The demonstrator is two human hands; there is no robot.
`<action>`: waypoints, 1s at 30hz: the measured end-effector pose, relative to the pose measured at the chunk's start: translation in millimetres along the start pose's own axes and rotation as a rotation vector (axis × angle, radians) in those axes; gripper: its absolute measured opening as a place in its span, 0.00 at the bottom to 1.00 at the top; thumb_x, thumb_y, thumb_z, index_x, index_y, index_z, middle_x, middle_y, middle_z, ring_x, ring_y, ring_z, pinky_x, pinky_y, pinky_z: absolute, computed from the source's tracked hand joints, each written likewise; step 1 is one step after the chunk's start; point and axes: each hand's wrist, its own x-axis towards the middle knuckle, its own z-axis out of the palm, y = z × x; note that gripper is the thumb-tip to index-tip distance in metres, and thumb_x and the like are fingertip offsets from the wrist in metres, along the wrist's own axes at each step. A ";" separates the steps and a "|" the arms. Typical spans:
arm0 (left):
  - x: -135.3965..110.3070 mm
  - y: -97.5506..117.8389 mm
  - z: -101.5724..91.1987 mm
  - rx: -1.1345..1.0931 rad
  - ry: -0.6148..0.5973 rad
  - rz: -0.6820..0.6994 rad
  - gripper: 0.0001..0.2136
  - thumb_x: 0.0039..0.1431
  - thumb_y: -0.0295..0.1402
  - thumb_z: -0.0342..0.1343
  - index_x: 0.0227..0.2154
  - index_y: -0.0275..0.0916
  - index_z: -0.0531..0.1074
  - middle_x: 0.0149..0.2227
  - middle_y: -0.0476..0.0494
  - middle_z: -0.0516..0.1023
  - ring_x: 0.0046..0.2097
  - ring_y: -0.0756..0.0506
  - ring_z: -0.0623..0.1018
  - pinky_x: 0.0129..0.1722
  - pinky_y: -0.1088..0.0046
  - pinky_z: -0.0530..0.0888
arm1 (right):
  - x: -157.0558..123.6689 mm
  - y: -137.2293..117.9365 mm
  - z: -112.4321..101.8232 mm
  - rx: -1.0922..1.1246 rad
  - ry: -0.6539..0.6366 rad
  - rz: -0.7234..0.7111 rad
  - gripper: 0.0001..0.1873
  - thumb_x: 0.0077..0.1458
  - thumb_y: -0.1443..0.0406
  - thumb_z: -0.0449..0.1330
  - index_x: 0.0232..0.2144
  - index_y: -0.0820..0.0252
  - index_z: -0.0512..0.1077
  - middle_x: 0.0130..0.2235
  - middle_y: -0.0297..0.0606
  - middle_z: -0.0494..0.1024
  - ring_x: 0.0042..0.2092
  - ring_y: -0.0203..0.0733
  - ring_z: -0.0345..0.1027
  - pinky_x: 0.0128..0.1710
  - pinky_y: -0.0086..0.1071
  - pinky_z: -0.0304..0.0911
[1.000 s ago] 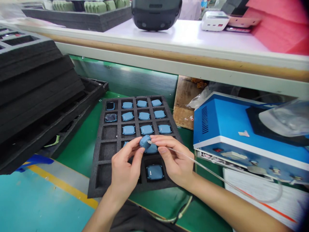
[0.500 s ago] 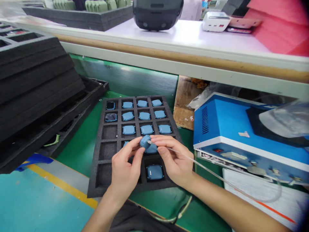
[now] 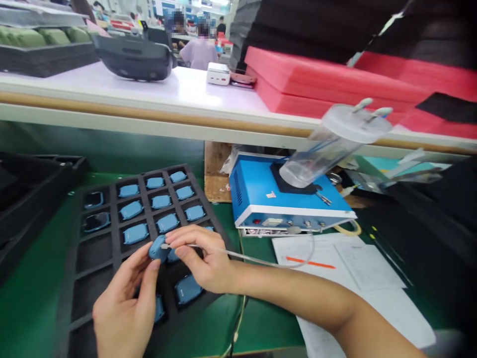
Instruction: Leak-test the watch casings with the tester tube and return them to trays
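Between the thumb and fingers of my left hand [image 3: 128,298] is a blue watch case [image 3: 158,249], tipped up on edge. My right hand [image 3: 203,256] pinches the tip of a clear thin tube [image 3: 238,255], and that tip meets the side of the watch case; whether it goes inside I cannot tell. Both hands are over a black foam tray [image 3: 115,248]. Several blue watch cases [image 3: 136,233] lie in its pockets, and two in the left column show dark screens [image 3: 96,221]. My hands hide part of the tray.
A blue machine [image 3: 249,184] with a clear cylinder [image 3: 316,144] on top stands at the right, the tube running towards its front. Papers [image 3: 328,288] and an orange stick [image 3: 311,262] lie before it. Above is a shelf [image 3: 194,99] with red foam [image 3: 298,82]. People sit far behind.
The view has swung right and up, so the tray and hands appear further left and the whole machine shows. Both hands keep their hold on the watch case and the tube.
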 end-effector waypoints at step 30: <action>1.0 6.5 2.2 0.018 0.010 -0.010 0.15 0.59 0.42 0.67 0.47 0.44 0.82 0.44 0.46 0.87 0.42 0.44 0.87 0.50 0.72 0.83 | 2.1 -1.6 -1.8 -0.010 -0.017 0.016 0.06 0.68 0.64 0.60 0.39 0.56 0.78 0.43 0.43 0.86 0.48 0.44 0.82 0.52 0.39 0.78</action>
